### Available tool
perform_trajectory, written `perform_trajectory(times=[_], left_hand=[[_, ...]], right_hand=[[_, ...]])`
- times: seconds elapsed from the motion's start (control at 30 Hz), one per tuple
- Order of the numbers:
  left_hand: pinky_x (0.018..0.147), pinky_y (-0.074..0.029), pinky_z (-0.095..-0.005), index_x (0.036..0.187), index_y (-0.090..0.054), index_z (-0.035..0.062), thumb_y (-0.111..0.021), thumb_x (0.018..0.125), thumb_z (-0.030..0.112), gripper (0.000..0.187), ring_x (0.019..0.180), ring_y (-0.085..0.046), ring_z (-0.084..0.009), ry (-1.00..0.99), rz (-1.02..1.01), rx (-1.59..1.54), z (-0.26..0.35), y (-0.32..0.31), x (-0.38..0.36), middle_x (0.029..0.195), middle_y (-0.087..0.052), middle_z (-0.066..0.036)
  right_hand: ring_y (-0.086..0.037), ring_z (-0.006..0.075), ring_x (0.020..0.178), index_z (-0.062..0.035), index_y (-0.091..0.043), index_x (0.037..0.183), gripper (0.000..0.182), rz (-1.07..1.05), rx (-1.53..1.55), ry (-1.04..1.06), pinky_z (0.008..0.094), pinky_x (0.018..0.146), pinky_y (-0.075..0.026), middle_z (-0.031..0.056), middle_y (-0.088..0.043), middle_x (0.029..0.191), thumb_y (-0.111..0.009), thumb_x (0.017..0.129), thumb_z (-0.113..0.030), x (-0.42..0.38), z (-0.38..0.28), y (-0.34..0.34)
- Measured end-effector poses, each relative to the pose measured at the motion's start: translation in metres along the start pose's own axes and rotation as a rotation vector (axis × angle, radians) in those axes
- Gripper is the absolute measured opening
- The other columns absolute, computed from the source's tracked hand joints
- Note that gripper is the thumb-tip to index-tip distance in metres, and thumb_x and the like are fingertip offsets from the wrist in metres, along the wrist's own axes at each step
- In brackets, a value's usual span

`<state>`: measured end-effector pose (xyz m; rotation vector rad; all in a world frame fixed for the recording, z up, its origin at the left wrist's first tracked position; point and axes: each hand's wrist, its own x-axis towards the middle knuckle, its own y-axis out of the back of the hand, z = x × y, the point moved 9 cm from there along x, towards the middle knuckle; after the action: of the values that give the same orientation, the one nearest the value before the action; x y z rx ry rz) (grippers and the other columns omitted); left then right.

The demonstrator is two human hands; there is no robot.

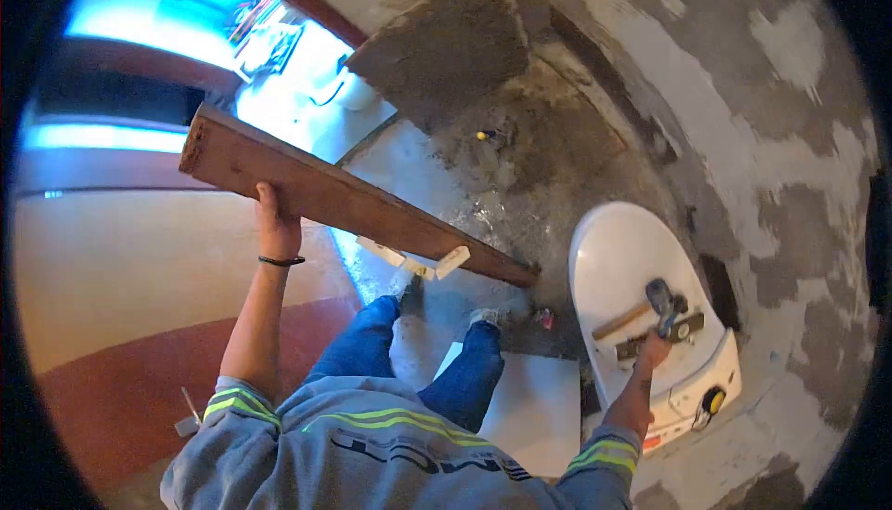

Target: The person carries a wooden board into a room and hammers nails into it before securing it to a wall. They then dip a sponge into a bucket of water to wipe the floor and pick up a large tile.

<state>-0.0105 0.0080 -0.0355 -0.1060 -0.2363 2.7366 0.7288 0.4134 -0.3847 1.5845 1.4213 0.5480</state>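
Note:
A long reddish-brown wooden board (344, 196) slants across the view, its near end raised at the left and its narrow far end low near the floor. My left hand (276, 217) grips its lower edge, thumb up against the face. On the white toilet lid (618, 255) lie a wooden handle (621, 321) and a short dark spirit level (688, 327). My right hand (653, 354) is over these tools, its fingers closed at the lower end of a blue-grey tool (662, 298) whose kind I cannot make out. Part of the level is hidden behind the hand.
Pale, angled pieces (409, 257) show just below the board, near my feet. A white tile (530, 408) lies behind my legs. A small yellow-tipped object (482, 136) sits on the wet, rough floor. Patchy plastered wall (725, 92) rises at the right; a bright doorway opens upper left.

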Motion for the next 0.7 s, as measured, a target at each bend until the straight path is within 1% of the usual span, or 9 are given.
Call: perform_trajectory(times=[0.07, 0.13, 0.2, 0.27, 0.33, 0.4, 0.5, 0.6, 0.7], left_hand=[[0.107, -0.033, -0.0396, 0.132, -0.043, 0.0054, -0.046, 0.094, 0.053, 0.061, 0.123, -0.045, -0.0212, -0.044, 0.073, -0.042, -0.001, 0.005, -0.004, 0.132, -0.048, -0.007], [0.106, -0.034, -0.0394, 0.133, -0.042, 0.0044, -0.047, 0.094, 0.052, 0.062, 0.123, -0.045, -0.0214, -0.065, 0.141, -0.066, -0.006, 0.018, 0.002, 0.133, -0.049, -0.007], [0.105, -0.035, -0.0387, 0.133, -0.042, 0.0029, -0.048, 0.093, 0.052, 0.064, 0.123, -0.046, -0.0210, -0.037, 0.189, -0.162, -0.016, 0.031, 0.022, 0.131, -0.051, -0.008], [0.104, -0.036, -0.0374, 0.133, -0.042, 0.0016, -0.051, 0.093, 0.051, 0.064, 0.120, -0.048, -0.0209, -0.050, 0.210, -0.146, -0.003, 0.032, 0.047, 0.129, -0.052, -0.008], [0.100, -0.040, -0.0359, 0.132, -0.041, -0.0004, -0.052, 0.093, 0.048, 0.063, 0.116, -0.052, -0.0209, -0.100, 0.173, -0.170, 0.028, 0.046, 0.079, 0.128, -0.052, -0.010], [0.104, -0.037, -0.0398, 0.133, -0.043, 0.0041, -0.046, 0.096, 0.046, 0.056, 0.120, -0.049, -0.0238, -0.146, 0.139, -0.128, 0.072, 0.064, 0.130, 0.132, -0.051, -0.009], [0.102, -0.039, -0.0383, 0.132, -0.043, 0.0043, -0.045, 0.097, 0.047, 0.055, 0.118, -0.050, -0.0214, -0.264, -0.015, -0.018, 0.170, 0.102, 0.196, 0.129, -0.052, -0.009], [0.100, -0.039, -0.0370, 0.129, -0.045, 0.0017, -0.048, 0.093, 0.054, 0.064, 0.114, -0.052, -0.0214, -0.476, -0.027, -0.009, 0.263, 0.148, 0.260, 0.124, -0.054, -0.012], [0.096, -0.037, -0.0337, 0.127, -0.045, -0.0020, -0.054, 0.086, 0.061, 0.075, 0.110, -0.050, -0.0203, -0.532, -0.078, 0.053, 0.344, 0.167, 0.298, 0.119, -0.053, -0.012]], right_hand=[[-0.061, 0.0406, 0.081, 0.0064, -0.064, 0.090, 0.037, 0.057, 0.037, 0.044, 0.0476, 0.072, -0.047, 0.0258, -0.066, 0.091, -0.062, 0.079, -0.029, -0.006, -0.008, 0.008], [-0.061, 0.0413, 0.074, 0.0082, -0.064, 0.085, 0.039, -0.099, -0.032, 0.098, 0.0478, 0.067, -0.047, 0.0257, -0.066, 0.081, -0.061, 0.080, -0.030, 0.012, 0.037, -0.005], [-0.060, 0.0417, 0.068, 0.0078, -0.065, 0.079, 0.041, 0.049, -0.014, 0.021, 0.0496, 0.062, -0.046, 0.0262, -0.064, 0.073, -0.061, 0.080, -0.033, -0.018, 0.015, 0.027], [-0.061, 0.0419, 0.069, 0.0091, -0.064, 0.093, 0.035, 0.106, -0.258, -0.193, 0.0478, 0.063, -0.048, 0.0255, -0.066, 0.080, -0.060, 0.084, -0.025, -0.053, 0.008, 0.055], [-0.060, 0.0428, 0.064, 0.0088, -0.064, 0.091, 0.039, 0.094, -0.518, 0.337, 0.0493, 0.059, -0.049, 0.0262, -0.064, 0.071, -0.060, 0.084, -0.029, -0.064, 0.048, 0.059], [-0.062, 0.0401, 0.068, 0.0047, -0.064, 0.092, 0.036, 0.170, -0.521, -0.092, 0.0475, 0.062, -0.051, 0.0240, -0.065, 0.077, -0.061, 0.083, -0.030, -0.137, 0.011, 0.106], [-0.062, 0.0362, 0.070, 0.0017, -0.065, 0.090, 0.033, 0.392, -0.512, -0.087, 0.0452, 0.064, -0.051, 0.0210, -0.066, 0.080, -0.062, 0.082, -0.030, -0.229, -0.042, 0.147], [-0.062, 0.0338, 0.070, 0.0019, -0.064, 0.083, 0.021, -0.182, -1.083, 0.504, 0.0429, 0.066, -0.051, 0.0177, -0.065, 0.076, -0.064, 0.076, -0.018, -0.354, -0.171, 0.035], [-0.063, 0.0337, 0.070, 0.0018, -0.064, 0.082, 0.020, -0.538, -0.875, 0.491, 0.0428, 0.065, -0.051, 0.0179, -0.065, 0.076, -0.064, 0.075, -0.017, -0.440, -0.239, -0.045]])
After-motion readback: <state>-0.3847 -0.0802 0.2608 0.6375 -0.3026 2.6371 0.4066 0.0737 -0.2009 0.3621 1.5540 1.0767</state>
